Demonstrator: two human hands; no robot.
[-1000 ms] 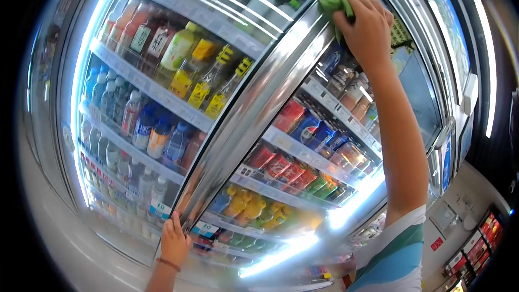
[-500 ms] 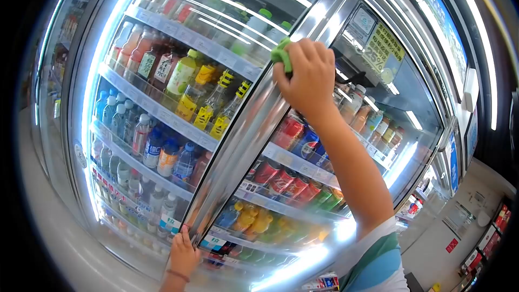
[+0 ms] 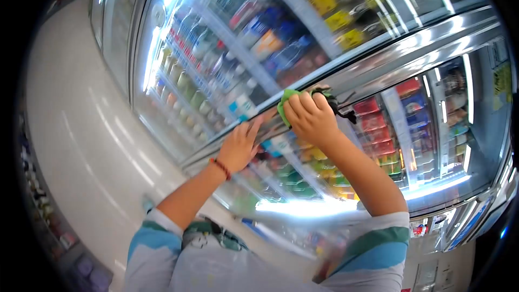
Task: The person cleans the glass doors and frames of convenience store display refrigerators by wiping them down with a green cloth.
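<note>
A green cloth [image 3: 285, 109] is bunched in my right hand [image 3: 311, 114], whose fingers close over it against the shiny metal door frame [image 3: 373, 78] of a drinks fridge. Just beyond those fingers is a black, strap-like thing [image 3: 338, 105]; whether it is an object or a reflection I cannot tell. Lower on the same frame rests my left hand [image 3: 240, 145], its fingers stretched out and nothing visible in them. A red beaded bracelet [image 3: 220, 168] circles my left wrist.
Behind the left glass door stand bottled drinks [image 3: 270, 43] on slanting shelves. Red cans [image 3: 377, 124] and more bottles show through the right door. The pale glossy floor [image 3: 81, 124] stretches to the left. Goods line a shelf [image 3: 43, 200] at the far left.
My view has tilted downward. My right hand has slid down the metal frame with the green cloth and is now close to my left hand, which stays on the lower frame.
</note>
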